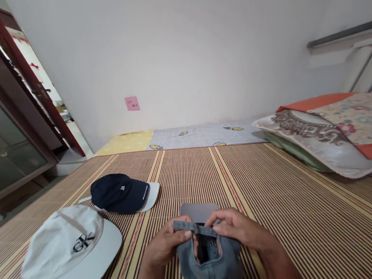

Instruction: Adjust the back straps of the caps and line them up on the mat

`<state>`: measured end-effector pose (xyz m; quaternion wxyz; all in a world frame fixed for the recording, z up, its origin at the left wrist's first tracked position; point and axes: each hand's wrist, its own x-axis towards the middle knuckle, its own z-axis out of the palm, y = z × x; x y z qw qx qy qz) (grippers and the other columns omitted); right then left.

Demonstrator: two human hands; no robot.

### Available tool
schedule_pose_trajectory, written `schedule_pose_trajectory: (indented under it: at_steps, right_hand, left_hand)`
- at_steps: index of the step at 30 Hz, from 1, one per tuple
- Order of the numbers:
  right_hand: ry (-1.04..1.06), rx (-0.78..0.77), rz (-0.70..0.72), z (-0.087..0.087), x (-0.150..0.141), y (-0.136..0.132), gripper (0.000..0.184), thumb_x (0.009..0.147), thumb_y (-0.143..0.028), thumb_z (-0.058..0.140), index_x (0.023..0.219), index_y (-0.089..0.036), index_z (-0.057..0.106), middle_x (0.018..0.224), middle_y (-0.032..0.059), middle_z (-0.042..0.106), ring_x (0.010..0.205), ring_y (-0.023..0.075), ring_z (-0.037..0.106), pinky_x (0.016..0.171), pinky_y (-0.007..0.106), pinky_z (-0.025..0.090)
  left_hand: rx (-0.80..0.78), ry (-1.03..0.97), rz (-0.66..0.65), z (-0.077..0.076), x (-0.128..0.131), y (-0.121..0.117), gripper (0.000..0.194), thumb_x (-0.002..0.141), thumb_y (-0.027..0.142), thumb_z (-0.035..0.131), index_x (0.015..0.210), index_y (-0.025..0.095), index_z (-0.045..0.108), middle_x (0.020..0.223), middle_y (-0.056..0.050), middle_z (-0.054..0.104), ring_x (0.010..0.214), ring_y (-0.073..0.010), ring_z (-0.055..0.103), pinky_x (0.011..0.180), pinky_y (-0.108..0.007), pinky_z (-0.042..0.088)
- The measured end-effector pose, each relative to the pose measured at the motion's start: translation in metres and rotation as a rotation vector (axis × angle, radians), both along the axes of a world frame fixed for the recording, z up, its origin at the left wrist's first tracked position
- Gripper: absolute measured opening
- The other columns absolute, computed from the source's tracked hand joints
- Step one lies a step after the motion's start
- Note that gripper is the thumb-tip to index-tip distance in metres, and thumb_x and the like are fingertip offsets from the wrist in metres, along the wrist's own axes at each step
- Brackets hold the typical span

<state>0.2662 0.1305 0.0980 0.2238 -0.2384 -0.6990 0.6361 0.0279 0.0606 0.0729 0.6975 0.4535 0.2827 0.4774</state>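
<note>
With left hand (165, 244): pinches left end of back strap (194, 227) of blue-gray cap (222, 264) between thumb and fingers; nearly closed. With right hand (233, 223): grips same cap at right end of strap, thumb and forefinger closed together, other fingers loosely curled.

Position of blue-gray cap: near edge of view, between hands, above striped mat (181, 179). Faces back opening toward camera, brim pointing away. Contact with mat: cannot tell.

To left, on mat: navy cap (112, 194) with white brim and small white emblem, brim pointing right. Nearer, just beside navy cap: white cap (60, 241) with dark letters on front, brim also toward right.

Beyond mat, along wall (195, 55): checked sheet (200, 135) with yellow motifs, next to yellow cloth (128, 142). At far right: pale pillow (310, 138) under orange-edged floral cloth (369, 120). On wall: pink note (132, 103).
</note>
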Motion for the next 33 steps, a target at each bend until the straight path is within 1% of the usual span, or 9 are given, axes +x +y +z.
schedule_pose_trajectory:
  at_steps: [8,11,14,16,19,23,25,29,33]
  right_hand:
    - [0.148,-0.057,0.002,-0.004,0.007,0.004,0.035,0.092,-0.050,0.070,0.103,-0.016,0.070,0.076,0.0030,0.075,0.069,0.0144,0.068,0.064,0.025,0.046]
    - [0.209,-0.114,0.024,-0.004,0.006,0.003,0.033,0.093,-0.049,0.070,0.103,-0.017,0.068,0.076,0.0029,0.077,0.069,0.0154,0.072,0.069,0.028,0.051]
    - [0.121,-0.101,0.057,-0.006,0.000,0.000,0.031,0.091,-0.045,0.072,0.102,-0.016,0.071,0.092,0.0092,0.082,0.084,0.0194,0.076,0.082,0.034,0.055]
    - [0.020,-0.080,0.094,-0.009,-0.006,-0.001,0.030,0.088,-0.042,0.075,0.100,-0.016,0.073,0.096,0.0113,0.082,0.088,0.0216,0.076,0.086,0.036,0.055]
    - [-0.084,0.017,-0.027,-0.016,-0.011,0.003,0.026,0.088,-0.039,0.071,0.100,-0.016,0.074,0.097,0.0111,0.081,0.091,0.0231,0.075,0.086,0.036,0.054]
    - [-0.377,0.317,-0.485,-0.029,-0.003,0.015,0.015,0.086,-0.033,0.067,0.091,-0.019,0.068,0.091,0.0075,0.074,0.086,0.0209,0.068,0.076,0.032,0.048]
    - [-0.574,0.376,-0.555,-0.037,0.004,0.019,0.020,0.082,-0.036,0.071,0.073,-0.021,0.060,0.076,0.0048,0.068,0.072,0.0197,0.061,0.063,0.031,0.041]
    - [-0.639,0.304,-0.459,-0.048,0.010,0.018,0.036,0.070,-0.040,0.081,0.057,-0.022,0.052,0.056,-0.0016,0.055,0.056,0.0151,0.050,0.052,0.028,0.028]
    - [-0.583,0.248,-0.406,-0.053,0.003,0.017,0.027,0.060,-0.025,0.083,0.056,-0.020,0.057,0.053,-0.0045,0.054,0.053,0.0137,0.052,0.050,0.025,0.030]
  left_hand:
    - [-0.029,0.028,-0.007,0.009,-0.001,0.002,0.033,0.085,0.045,0.077,0.086,0.012,0.070,0.062,-0.006,0.074,0.046,-0.0121,0.063,0.046,-0.018,0.046]
    - [0.003,0.085,-0.027,0.006,-0.002,0.004,0.030,0.089,0.042,0.074,0.089,0.013,0.070,0.061,-0.004,0.074,0.039,-0.0069,0.054,0.040,-0.015,0.036]
    - [0.057,0.120,-0.058,0.005,-0.002,0.004,0.029,0.091,0.043,0.072,0.091,0.015,0.068,0.059,-0.004,0.074,0.032,-0.0067,0.046,0.035,-0.018,0.026]
    - [0.076,0.168,-0.030,0.006,-0.001,0.004,0.031,0.092,0.046,0.068,0.092,0.015,0.068,0.064,-0.005,0.075,0.039,-0.0084,0.054,0.042,-0.019,0.032]
    - [0.097,0.307,0.076,0.009,0.001,0.007,0.036,0.091,0.050,0.067,0.090,0.014,0.066,0.071,-0.006,0.074,0.056,-0.0112,0.062,0.058,-0.022,0.038]
    - [0.084,0.695,0.481,0.006,-0.003,0.013,0.038,0.080,0.054,0.073,0.073,0.020,0.055,0.064,0.003,0.056,0.061,-0.0139,0.050,0.062,-0.026,0.036]
    - [0.062,0.888,0.613,0.003,-0.008,0.013,0.039,0.076,0.050,0.076,0.068,0.023,0.050,0.061,0.004,0.050,0.061,-0.0155,0.047,0.061,-0.028,0.032]
    - [-0.045,1.270,0.532,-0.004,-0.018,0.003,0.033,0.072,0.045,0.080,0.071,0.023,0.055,0.069,0.000,0.061,0.068,-0.0208,0.055,0.061,-0.030,0.027]
    - [-0.078,1.265,0.459,-0.016,-0.021,0.001,0.025,0.063,0.020,0.083,0.079,0.022,0.063,0.079,-0.003,0.069,0.077,-0.0244,0.063,0.065,-0.030,0.033]
